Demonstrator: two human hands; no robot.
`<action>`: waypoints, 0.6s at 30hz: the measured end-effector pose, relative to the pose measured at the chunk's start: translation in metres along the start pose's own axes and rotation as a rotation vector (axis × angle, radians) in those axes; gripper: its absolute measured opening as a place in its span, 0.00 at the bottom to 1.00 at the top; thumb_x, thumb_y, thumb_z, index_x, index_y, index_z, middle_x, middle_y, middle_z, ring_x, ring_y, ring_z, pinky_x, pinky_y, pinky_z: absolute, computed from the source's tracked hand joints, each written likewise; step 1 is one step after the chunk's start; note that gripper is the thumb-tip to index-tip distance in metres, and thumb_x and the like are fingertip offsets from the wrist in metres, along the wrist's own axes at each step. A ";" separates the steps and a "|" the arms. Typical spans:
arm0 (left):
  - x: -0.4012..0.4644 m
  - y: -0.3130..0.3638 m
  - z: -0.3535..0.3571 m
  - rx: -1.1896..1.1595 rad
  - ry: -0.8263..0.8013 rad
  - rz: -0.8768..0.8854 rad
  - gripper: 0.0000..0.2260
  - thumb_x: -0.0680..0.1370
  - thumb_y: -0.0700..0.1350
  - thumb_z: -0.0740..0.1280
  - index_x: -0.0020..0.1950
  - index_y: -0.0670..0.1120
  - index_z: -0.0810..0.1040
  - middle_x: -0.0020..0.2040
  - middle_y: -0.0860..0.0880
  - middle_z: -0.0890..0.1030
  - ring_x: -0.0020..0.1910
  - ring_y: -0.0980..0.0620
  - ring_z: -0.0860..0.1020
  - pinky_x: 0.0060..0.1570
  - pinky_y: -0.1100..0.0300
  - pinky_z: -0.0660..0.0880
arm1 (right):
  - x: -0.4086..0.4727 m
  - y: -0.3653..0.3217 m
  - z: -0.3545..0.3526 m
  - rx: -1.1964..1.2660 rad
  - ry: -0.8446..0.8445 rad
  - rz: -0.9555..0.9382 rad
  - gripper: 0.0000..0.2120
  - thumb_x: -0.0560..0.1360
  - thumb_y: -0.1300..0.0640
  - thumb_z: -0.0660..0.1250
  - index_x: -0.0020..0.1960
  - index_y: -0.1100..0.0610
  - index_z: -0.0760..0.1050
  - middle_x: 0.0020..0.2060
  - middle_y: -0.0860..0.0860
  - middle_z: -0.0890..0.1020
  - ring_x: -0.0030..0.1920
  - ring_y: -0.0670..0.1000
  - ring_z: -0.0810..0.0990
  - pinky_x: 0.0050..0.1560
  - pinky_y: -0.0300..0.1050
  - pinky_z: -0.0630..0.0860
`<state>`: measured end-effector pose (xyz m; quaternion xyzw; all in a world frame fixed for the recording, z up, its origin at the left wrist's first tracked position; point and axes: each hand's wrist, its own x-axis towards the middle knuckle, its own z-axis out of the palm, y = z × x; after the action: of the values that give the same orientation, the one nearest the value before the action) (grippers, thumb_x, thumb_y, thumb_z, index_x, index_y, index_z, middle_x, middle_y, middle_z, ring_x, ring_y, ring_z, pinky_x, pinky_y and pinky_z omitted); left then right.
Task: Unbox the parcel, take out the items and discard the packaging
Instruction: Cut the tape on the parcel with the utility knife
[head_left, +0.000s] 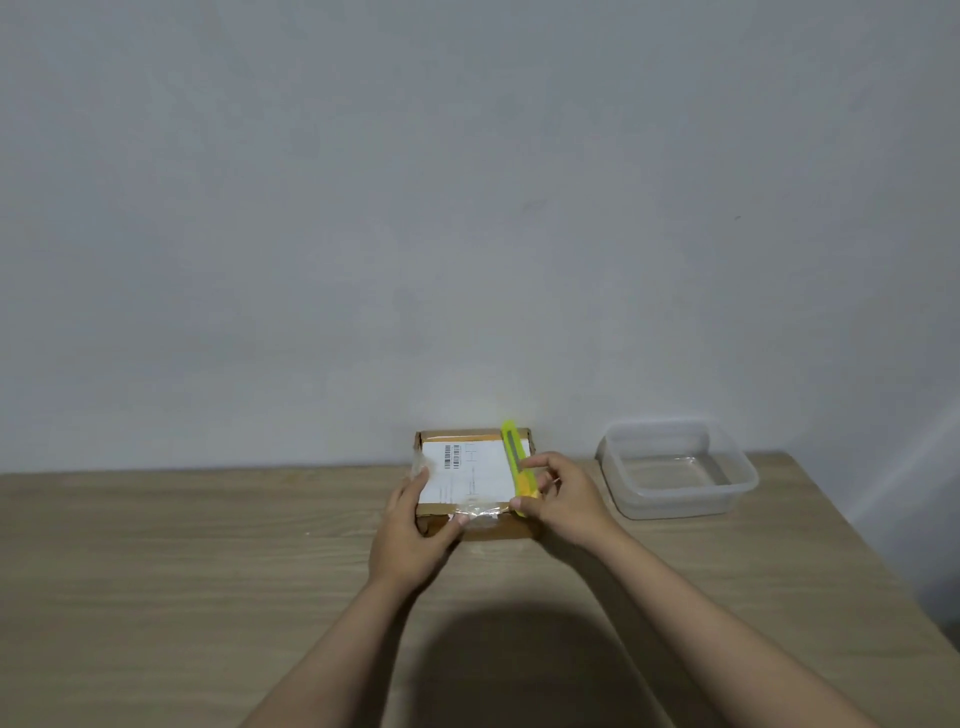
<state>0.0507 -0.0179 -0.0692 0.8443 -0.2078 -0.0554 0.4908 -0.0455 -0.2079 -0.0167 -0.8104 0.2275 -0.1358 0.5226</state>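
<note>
Your small brown cardboard parcel (475, 483) sits flat on the pale wood-grain table (182, 561), close to the far edge where the tabletop meets the plain grey wall (467, 208). A white shipping label with a barcode (467, 470) covers most of its top face, and clear glossy tape (478, 506) is wrapped over the near edge and the left corner.

Your left hand (410, 530) grips the parcel's near-left corner, fingers lying along the left side and the thumb pressed against the taped front edge. Your right hand (563, 501) is closed around the lower end of a yellow-green plastic utility knife (514, 467), pinching it between thumb and fingers. The knife lies lengthways over the right part of the parcel's top, its far end reaching the back edge; the view is too soft to say whether a blade is extended.

To the right of the parcel, well apart from it, stands a clear square plastic container (675, 475), open on top.
</note>
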 end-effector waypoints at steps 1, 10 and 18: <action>0.000 0.001 -0.001 0.014 -0.004 0.006 0.37 0.64 0.61 0.73 0.70 0.52 0.67 0.64 0.52 0.70 0.61 0.56 0.71 0.56 0.62 0.69 | 0.004 0.004 0.003 -0.088 -0.001 0.001 0.20 0.64 0.60 0.78 0.52 0.51 0.75 0.34 0.47 0.70 0.32 0.45 0.71 0.36 0.37 0.69; 0.023 0.008 -0.015 0.011 -0.227 -0.033 0.49 0.62 0.56 0.76 0.76 0.56 0.51 0.67 0.56 0.62 0.67 0.58 0.64 0.67 0.59 0.64 | 0.014 0.008 0.015 -0.196 -0.168 0.067 0.32 0.73 0.56 0.65 0.71 0.35 0.58 0.73 0.58 0.54 0.76 0.54 0.48 0.74 0.47 0.54; 0.022 0.026 -0.013 -0.305 -0.324 -0.127 0.44 0.68 0.32 0.74 0.76 0.44 0.51 0.66 0.52 0.68 0.50 0.61 0.74 0.38 0.76 0.72 | 0.019 0.019 0.030 -0.096 -0.155 0.042 0.27 0.74 0.42 0.61 0.66 0.24 0.54 0.76 0.51 0.58 0.77 0.50 0.48 0.73 0.47 0.54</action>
<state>0.0665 -0.0274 -0.0378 0.7519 -0.2196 -0.2520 0.5683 -0.0196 -0.2010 -0.0467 -0.8377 0.2098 -0.0507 0.5017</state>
